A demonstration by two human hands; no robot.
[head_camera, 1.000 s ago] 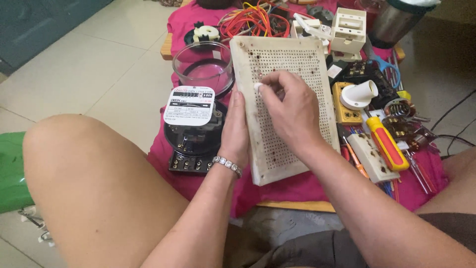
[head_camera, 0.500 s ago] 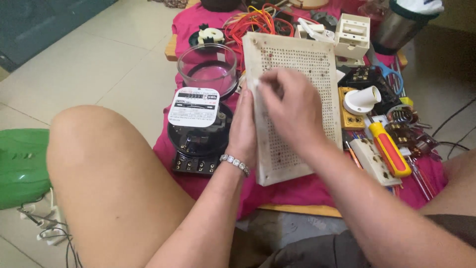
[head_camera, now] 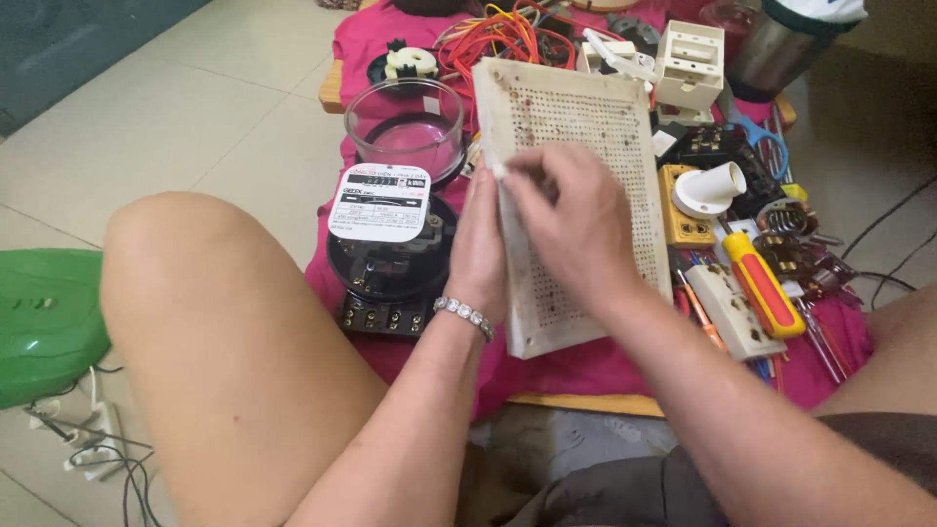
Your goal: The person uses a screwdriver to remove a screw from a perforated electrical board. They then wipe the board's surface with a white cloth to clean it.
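While the perforated board (head_camera: 576, 195) lies in much the same spot on the pink cloth (head_camera: 371, 49) as half a second ago, the hands have tightened up at its left edge. The left hand (head_camera: 478, 249) is pressed flat against that edge, fingers curled around it, steadying the board. The right hand (head_camera: 571, 220) now sits lower over the board's middle, its thumb and forefinger pinched shut on a small pale piece (head_camera: 496, 168) right at the rim; I cannot tell what the piece is. That reads as fine work going on at the edge rather than the board being shifted.

Just left of the board stands the black electricity meter (head_camera: 386, 249), its clear cover (head_camera: 405, 127) behind it. To the right lie a yellow-handled screwdriver (head_camera: 761, 283) and a white lamp holder (head_camera: 711, 187), untouched.
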